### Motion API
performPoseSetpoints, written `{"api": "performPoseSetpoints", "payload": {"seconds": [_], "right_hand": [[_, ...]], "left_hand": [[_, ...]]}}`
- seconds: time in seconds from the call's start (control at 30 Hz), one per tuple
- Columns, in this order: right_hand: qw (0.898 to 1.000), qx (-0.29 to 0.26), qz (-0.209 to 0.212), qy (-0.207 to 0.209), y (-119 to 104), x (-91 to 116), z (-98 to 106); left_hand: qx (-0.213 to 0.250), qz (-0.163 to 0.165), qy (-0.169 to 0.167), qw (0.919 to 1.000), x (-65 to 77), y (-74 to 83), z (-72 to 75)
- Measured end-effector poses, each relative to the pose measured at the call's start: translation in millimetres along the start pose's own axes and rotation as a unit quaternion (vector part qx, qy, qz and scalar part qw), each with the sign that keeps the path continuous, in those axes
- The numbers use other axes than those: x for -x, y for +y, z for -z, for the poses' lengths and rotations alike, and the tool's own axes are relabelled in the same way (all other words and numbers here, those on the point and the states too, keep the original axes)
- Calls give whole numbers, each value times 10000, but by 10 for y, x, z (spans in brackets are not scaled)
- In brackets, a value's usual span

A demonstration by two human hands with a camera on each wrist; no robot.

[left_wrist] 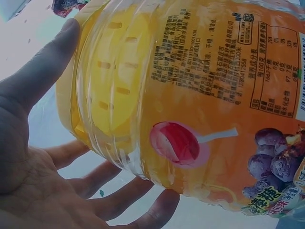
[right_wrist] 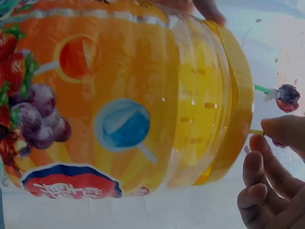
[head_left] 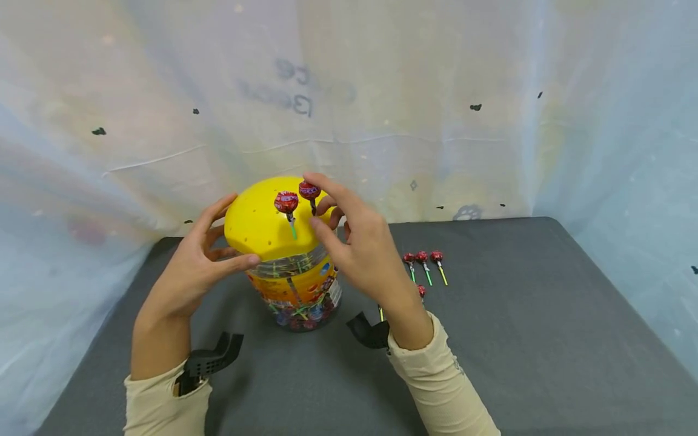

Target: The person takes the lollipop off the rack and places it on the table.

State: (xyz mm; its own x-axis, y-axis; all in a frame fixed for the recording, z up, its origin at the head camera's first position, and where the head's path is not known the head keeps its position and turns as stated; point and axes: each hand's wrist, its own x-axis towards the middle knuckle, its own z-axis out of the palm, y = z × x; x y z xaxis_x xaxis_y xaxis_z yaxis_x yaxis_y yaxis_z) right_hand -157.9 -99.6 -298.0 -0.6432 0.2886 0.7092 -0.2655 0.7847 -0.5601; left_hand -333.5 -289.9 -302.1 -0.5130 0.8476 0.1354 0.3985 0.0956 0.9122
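A clear plastic candy jar (head_left: pixel 294 297) with a printed orange label stands on the table, topped by a domed yellow lid (head_left: pixel 262 212) with small holes. My left hand (head_left: pixel 199 263) holds the jar around its lid and neck, thumb in front and fingers behind. One red-wrapped lollipop (head_left: pixel 286 202) stands in the lid on a green stick. Beside it, my right hand (head_left: pixel 360 242) pinches a second lollipop (head_left: pixel 309 190). In the right wrist view its yellow stick (right_wrist: pixel 256 131) meets the lid top, and the wrapped head is mostly hidden by the fingers.
Several red lollipops (head_left: pixel 422 257) lie on the dark grey table (head_left: pixel 518 321) right of the jar, some partly hidden by the right wrist. Lollipops show through the jar's lower wall. A pale plastic sheet (head_left: pixel 414 79) hangs behind and at both sides.
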Motion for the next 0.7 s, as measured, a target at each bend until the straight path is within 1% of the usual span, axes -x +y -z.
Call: {"api": "performPoseSetpoints", "payload": {"seconds": [0.17, 0.4, 0.57, 0.7], "right_hand": [[9999, 101, -2, 18, 2, -11, 32], [9998, 174, 47, 71, 27, -4, 19], [9997, 153, 76, 189, 34, 6, 9], [9991, 117, 166, 373, 27, 4, 4]], "left_hand": [[63, -44, 9, 10000, 6, -3, 12], [20, 22, 10, 10000, 10, -2, 7], [26, -2, 3, 10000, 11, 2, -3], [26, -54, 4, 10000, 10, 0, -8]]}}
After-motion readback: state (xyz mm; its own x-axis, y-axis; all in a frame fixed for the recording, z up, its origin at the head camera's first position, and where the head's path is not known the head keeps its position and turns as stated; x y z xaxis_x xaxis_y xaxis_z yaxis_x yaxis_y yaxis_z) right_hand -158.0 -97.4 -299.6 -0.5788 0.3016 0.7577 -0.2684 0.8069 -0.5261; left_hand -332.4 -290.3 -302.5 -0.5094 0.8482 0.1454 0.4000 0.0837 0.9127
